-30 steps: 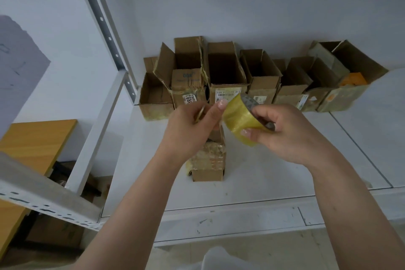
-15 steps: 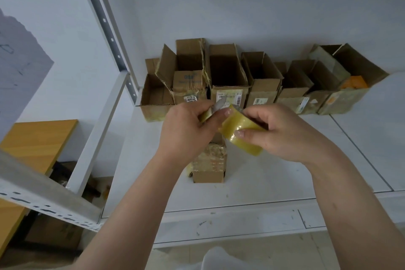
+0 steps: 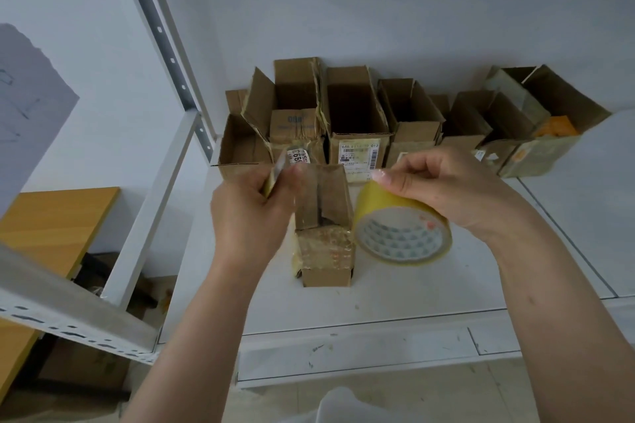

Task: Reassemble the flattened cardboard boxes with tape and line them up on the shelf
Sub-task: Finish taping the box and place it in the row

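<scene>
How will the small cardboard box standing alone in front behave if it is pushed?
The small box looks tall and narrow on the shelf, so it would probably tip. It seems empty and creased, so it is likely light and soft and would slide easily.

Two bare forearms rise from the lower edge of the frame, with no sleeves, watch or rings visible on the left hand (image 3: 252, 213) or the right hand (image 3: 446, 187). The right hand's visible fingernail is pale and glossy.
</scene>
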Tool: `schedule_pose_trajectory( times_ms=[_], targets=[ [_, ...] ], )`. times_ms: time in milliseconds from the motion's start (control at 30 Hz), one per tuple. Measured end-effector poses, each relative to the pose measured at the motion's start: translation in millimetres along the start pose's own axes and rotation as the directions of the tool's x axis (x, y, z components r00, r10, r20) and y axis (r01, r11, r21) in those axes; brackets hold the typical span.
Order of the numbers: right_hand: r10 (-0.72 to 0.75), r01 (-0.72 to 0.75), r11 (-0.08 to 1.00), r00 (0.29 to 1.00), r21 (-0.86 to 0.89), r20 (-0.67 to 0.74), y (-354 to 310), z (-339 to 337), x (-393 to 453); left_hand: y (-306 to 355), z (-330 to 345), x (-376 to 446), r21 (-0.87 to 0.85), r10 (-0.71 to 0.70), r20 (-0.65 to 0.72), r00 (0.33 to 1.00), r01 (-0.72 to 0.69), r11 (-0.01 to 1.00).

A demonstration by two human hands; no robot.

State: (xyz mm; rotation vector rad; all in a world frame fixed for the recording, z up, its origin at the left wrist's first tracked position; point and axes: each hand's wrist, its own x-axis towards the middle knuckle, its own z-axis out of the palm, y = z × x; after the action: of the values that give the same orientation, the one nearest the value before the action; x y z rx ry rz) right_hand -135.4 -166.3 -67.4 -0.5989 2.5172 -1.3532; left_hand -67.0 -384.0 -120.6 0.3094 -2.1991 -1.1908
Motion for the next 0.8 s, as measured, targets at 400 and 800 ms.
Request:
schedule_pose_trajectory(
  times_ms=[400,800],
  targets=[
    [0.167,-0.171,0.960,0.985,-0.223,-0.041,50,33,23,-51,1,-27,0.146,-0.216,0.001,0.976,0.214,0.966],
    [0.205,-0.203,0.971,0.979,-0.128,0.003,81,49,28,-66,24,-36,0.013,-0.362,0.096,0.927,0.362,0.932]
  ],
)
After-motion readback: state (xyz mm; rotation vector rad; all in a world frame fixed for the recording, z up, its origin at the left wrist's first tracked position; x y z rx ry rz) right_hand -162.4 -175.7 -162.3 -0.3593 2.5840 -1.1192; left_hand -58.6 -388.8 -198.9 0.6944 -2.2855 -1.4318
